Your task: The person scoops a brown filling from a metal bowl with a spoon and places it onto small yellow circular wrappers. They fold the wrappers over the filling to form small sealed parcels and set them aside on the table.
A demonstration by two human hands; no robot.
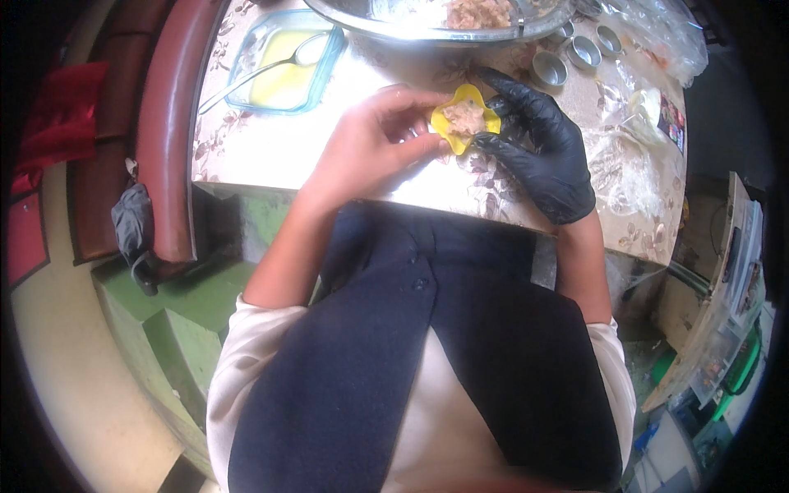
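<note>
Between my two hands, above the table, is an open-topped dumpling [465,120]. Its thin yellow wrapper flares in waves around a mound of pale pink minced meat. My bare left hand [370,141] pinches its left edge between thumb and fingers. On the other side, my right hand [544,152] wears a black glove, its thumb and fingers curled around the wrapper's right edge. Beyond the hands stands a large metal bowl [394,31] with more minced meat [478,14] inside. A glass dish [330,78] of yellow liquid sits at the far left, a spoon [275,67] resting across it.
Several small round metal tins [549,69] stand at the far right, near crumpled clear plastic bags [629,168]. A flower-patterned cloth covers the table [246,156]. A red-brown padded seat [168,123] is along the left, and a cluttered shelf [723,304] at the lower right.
</note>
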